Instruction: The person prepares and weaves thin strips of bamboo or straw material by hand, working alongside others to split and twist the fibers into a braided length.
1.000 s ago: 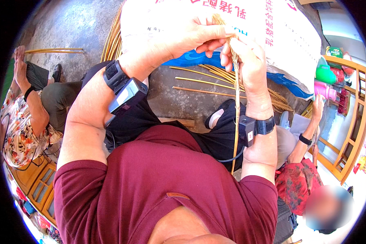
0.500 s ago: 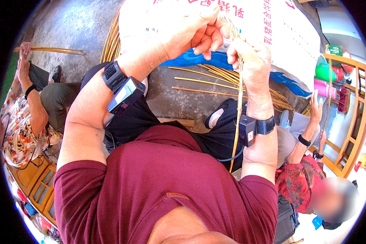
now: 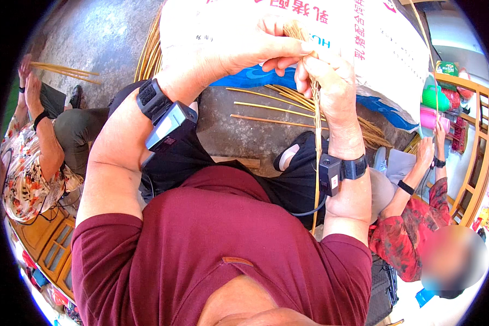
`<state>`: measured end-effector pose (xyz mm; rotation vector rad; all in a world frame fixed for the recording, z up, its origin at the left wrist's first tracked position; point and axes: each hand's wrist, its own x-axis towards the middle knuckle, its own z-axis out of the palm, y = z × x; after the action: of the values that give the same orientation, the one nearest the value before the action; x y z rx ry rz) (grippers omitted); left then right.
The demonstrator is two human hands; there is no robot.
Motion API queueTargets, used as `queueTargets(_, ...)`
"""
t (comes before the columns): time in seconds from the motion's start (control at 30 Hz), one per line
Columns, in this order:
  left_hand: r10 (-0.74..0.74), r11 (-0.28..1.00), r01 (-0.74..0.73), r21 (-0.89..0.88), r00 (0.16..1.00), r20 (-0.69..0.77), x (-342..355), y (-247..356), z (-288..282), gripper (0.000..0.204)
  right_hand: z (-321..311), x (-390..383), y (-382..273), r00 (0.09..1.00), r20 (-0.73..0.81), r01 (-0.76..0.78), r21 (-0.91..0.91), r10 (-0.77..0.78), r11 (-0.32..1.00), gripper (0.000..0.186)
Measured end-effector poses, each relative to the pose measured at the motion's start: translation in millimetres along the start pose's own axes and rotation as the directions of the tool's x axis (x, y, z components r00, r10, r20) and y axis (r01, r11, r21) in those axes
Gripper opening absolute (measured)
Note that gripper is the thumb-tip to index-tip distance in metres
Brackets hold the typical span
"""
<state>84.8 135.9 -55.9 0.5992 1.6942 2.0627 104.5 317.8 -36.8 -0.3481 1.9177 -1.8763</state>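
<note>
A long dry plant stalk [image 3: 318, 146] with a brushy, grassy head [image 3: 295, 30] runs from above my hands down past my right forearm. My right hand [image 3: 334, 81] is closed around the stalk just below its head. Close beside it, my left hand [image 3: 274, 49] pinches the base of the brushy part, thumb and fingertips meeting the right hand's fingers. Behind both hands spreads a white printed sack [image 3: 386, 70] with a blue wavy border. What lies between the touching fingertips is partly hidden.
Loose stalks [image 3: 277, 107] lie on the concrete floor beneath my forearms, and a bundle [image 3: 148, 57] lies to the left. A person at left [image 3: 43, 144] holds several stalks; another at right [image 3: 402, 233] handles a long one. A wooden bench [image 3: 475, 141] stands far right.
My left hand has gone from loosely spread fingers to a pinch against the stalk beside my right hand. The stalk has shifted slightly. The person at right has moved their hands.
</note>
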Motion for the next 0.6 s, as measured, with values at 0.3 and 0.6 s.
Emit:
queueTargets(0.3,-0.019,0.999,0.019,0.048,1.000,-0.011,-6.6,1.3,0.0,0.020,6.5,-0.9,-3.4,0.998,0.034,-0.052,-0.009,0.052,0.999,0.022)
queueTargets(0.6,-0.070,0.984,0.065,0.169,0.997,0.024,-5.4,6.5,-15.1,0.028,3.1,-5.4,-3.3,1.000,0.000,-0.023,-0.054,0.023,0.998,0.023)
